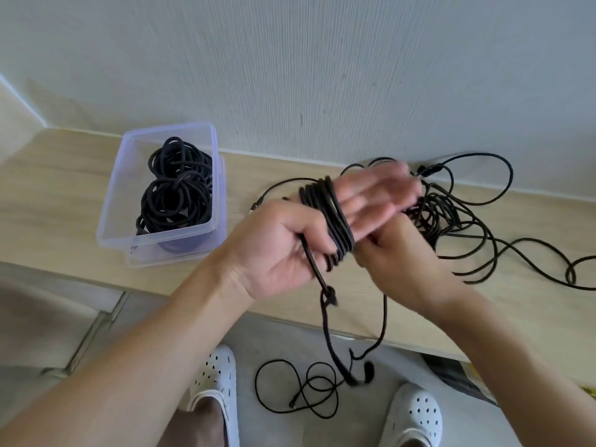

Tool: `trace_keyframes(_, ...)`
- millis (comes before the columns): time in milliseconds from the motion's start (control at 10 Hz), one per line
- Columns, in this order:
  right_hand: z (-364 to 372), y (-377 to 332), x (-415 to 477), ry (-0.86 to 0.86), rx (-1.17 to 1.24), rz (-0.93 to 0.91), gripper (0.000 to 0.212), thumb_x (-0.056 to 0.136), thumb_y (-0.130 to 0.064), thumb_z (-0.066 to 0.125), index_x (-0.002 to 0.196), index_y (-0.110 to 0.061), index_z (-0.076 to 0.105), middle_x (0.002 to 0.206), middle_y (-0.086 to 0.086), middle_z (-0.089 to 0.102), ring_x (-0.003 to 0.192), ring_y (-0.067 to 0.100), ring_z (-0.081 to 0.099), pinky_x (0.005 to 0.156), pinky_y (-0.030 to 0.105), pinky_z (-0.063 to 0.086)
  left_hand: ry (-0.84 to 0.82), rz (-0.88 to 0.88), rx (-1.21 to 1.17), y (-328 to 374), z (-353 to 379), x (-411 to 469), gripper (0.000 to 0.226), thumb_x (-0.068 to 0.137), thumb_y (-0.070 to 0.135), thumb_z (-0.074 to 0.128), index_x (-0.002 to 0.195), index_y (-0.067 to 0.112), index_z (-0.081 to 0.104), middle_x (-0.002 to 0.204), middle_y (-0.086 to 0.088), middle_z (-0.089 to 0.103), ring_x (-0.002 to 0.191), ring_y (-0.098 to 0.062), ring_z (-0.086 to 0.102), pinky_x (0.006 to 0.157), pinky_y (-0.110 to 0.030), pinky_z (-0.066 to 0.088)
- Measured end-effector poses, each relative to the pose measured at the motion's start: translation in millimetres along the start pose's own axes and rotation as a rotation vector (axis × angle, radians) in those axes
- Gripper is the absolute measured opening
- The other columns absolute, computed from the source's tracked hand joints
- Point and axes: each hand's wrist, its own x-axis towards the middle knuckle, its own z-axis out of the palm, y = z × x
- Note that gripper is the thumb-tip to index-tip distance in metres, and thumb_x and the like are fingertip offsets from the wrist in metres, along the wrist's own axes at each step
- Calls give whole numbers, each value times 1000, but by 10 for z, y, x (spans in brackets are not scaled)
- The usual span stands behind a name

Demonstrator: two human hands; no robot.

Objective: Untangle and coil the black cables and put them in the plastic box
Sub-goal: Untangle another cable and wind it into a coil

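cable in hand: black cable (pixel 325 214) wound in several tight turns round the fingers of the left hand (pixel 274 250), above the bench front edge
left grip: fingers out fairly straight (tips blurred), acting as a spool; loose around the turns, not clenched
right grip: right hand (pixel 406 269) just under the left fingertips, fingers curled, touching or just beside the turns; blurred, so cannot tell if it pinches a strand
tail: one strand drops from the left palm, small knot (pixel 327 296) in it, and runs down to loose loops on the floor (pixel 306 388)
tangle: loose black cable pile (pixel 451 214) on the bench (pixel 64 195) to the right, by the wall, strands trailing off right
plastic box: clear plastic box (pixel 109 221) on the bench to the left, well apart from the hands, lid off; coiled cables (pixel 177 188) already inside
step: coiling, mid-wind; this cable not yet boxed
progress: looks partly done, with some coils boxed, one on the hand, and a tangle left
next move needs: likely more turns; the knot probably needs undoing before it reaches the hand; then slide the coil off the fingers without it springing open and carry it left to the box
other: white clogs (pixel 216 375) on the floor below
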Motion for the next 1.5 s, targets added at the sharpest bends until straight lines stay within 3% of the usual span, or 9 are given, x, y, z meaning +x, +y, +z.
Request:
trace_keyframes(300,63,-64,-95,-138,-103,46,25,96,-22,59,83,-4,70,50,-8,36,46,8,31,44,16,26,579,96,532,93,-227,69,85,48,-4,43,125,24,64,145,3,54,134,-2,43,111,-19,32)
trace_keyframes(500,-162,-104,-87,-93,23,24,23,94,-11,59,75,-9,71,56,-9,63,52,11,56,55,27,46,257,-362,1187,17,-210,1,41,76,-9,47,95,23,64,89,16,61,84,0,53,59,-10,37)
trace_keyframes(800,-184,76,-25,94,68,11,35,98,-29,57,80,0,68,58,17,57,48,18,49,43,31,39,-202,-336,556,-62,-17,-11,32,62,-17,39,76,6,57,81,-8,63,94,-22,60,93,-31,43)
trace_keyframes(900,4,-169,-249,44,529,-722,29,101,-22,53,88,3,62,87,24,62,67,10,62,54,28,48,-134,-162,173,-99,-6,-25,64,66,-14,40,126,-6,60,131,-14,62,123,-26,56,109,-32,41)
trace_keyframes(1000,117,-161,-80,10,-453,329,38,96,1,50,69,-26,53,62,-19,56,60,-6,56,53,3,37,-52,5,0,-39,1,-7,90,63,-13,37,151,-1,32,161,-13,32,147,-24,32,122,-33,25)
trace_keyframes(1100,-1,-68,-103,-108,-253,81,31,98,-9,51,67,-14,55,50,-10,42,49,7,40,48,15,32,256,73,-40,44,-21,81,93,56,-12,42,148,4,42,154,-7,45,143,-19,42,121,-30,27)
trace_keyframes(1300,54,-39,-115,-97,-86,69,17,93,-11,59,82,-7,71,47,-13,43,44,6,37,45,13,29,545,21,895,41,-127,81,84,66,-4,46,144,25,51,153,19,40,139,5,36,100,-5,32)
trace_keyframes(1400,-77,-71,-123,-15,124,55,16,91,-8,63,78,-2,71,50,-6,42,47,8,32,46,19,25,394,-284,1262,-103,-341,163,52,98,-3,46,149,6,42,157,-4,37,145,-16,34,100,-12,33)
trace_keyframes(1500,-181,-60,-111,71,211,29,17,83,-16,61,73,-8,72,46,-8,47,48,12,35,46,25,29,313,-452,1446,-214,-611,298,37,94,10,57,112,39,73,122,-12,66,117,-30,60,105,-39,44)
